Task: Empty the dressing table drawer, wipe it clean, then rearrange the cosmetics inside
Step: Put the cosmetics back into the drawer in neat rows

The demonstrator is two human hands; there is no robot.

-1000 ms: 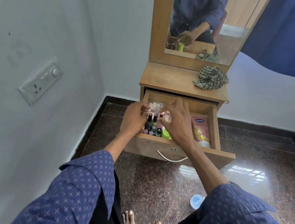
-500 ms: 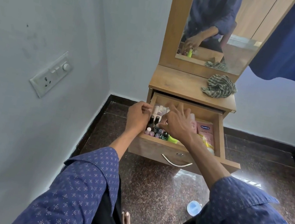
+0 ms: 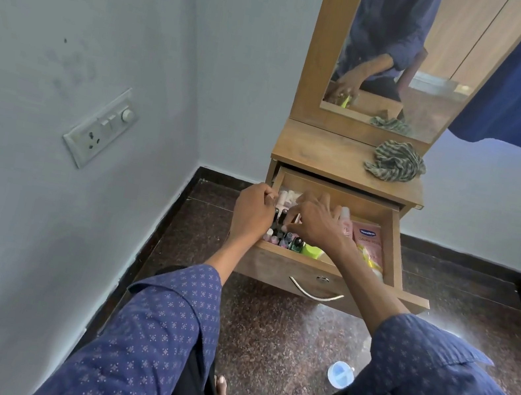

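Bottles [image 3: 280, 235] in drawer [image 3: 395, 245], cloth [image 3: 396, 161] above

You are looking at only one label that can be read: the brand name "Vaseline", showing in white letters on a blue badge at the top of the pink pouch [image 3: 367, 242] lying at the right side of the open drawer [image 3: 395, 242]. A line of smaller print is sitting just below that badge on the same pouch, but it is blurring too much for you to read. The little bottles [image 3: 283, 238] at the left of the drawer are showing you no print that can be made out.
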